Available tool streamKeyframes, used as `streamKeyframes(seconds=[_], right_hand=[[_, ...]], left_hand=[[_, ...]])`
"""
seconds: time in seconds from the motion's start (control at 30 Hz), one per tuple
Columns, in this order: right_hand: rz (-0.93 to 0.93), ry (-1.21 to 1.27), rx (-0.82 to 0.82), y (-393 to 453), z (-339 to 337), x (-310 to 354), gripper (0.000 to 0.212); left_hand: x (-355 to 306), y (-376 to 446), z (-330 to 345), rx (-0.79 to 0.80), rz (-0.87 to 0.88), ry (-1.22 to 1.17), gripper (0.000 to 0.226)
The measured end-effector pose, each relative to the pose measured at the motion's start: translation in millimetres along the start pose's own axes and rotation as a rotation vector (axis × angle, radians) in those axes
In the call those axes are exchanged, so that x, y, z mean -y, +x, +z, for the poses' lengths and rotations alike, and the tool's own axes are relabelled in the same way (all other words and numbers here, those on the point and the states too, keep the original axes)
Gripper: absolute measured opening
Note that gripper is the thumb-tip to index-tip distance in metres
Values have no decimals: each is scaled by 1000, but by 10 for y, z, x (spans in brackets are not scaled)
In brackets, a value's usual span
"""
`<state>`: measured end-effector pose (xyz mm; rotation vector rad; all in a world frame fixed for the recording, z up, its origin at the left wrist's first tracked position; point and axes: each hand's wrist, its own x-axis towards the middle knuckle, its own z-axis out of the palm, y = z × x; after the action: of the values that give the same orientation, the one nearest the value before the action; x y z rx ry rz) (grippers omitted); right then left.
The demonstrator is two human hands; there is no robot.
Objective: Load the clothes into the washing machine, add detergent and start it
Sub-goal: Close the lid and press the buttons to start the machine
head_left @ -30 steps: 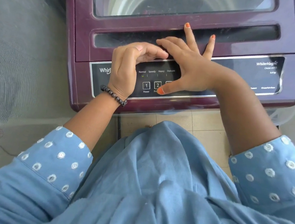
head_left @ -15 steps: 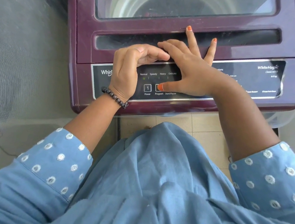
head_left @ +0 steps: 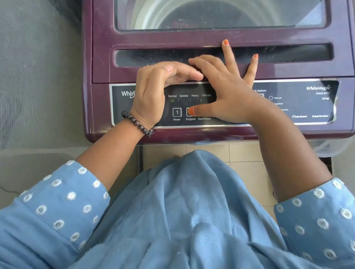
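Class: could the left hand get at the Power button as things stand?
Probably yes. The Power button lies bare on the control panel, right beside the left hand, which holds nothing. The right hand has its thumb on the Program button next door, not over Power.

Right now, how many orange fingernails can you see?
3. One on the right hand's thumb, on the Program button. One on the long finger over the lid's handle slot. One on the shorter finger beside it. Other nails are hidden.
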<state>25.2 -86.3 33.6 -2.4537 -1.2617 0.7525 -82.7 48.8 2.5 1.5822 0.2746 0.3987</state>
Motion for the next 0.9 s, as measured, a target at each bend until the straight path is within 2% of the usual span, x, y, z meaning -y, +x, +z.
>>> streamKeyframes(seconds=[0.9], right_hand=[[-5, -46, -66, 21, 95, -5, 88]], left_hand=[[13, 3, 13, -21, 4, 13, 49]])
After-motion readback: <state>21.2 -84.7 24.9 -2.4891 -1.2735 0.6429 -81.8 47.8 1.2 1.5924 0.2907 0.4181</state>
